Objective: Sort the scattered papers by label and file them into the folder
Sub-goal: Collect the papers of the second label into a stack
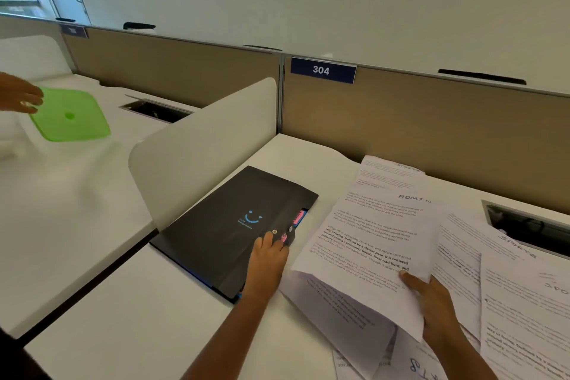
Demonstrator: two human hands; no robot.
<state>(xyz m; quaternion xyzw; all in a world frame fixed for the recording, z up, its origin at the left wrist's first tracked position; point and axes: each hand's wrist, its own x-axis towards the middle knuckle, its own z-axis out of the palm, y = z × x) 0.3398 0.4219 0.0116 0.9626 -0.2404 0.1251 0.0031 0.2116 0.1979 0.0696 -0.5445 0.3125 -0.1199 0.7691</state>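
1. The black folder (234, 231) is laid closed on the white desk (160, 318), beside the curved white divider (200, 145).
2. The folder's snap-button edge is touched by the left hand (268, 259) — fingers extended, nothing gripped.
3. A sheet marked ADMIN (370, 250) is pinched at its lower edge by the right hand (431, 302) and held above the desk.
4. More printed papers (509, 293), some marked SPORTS, are scattered on the right — overlapping each other.
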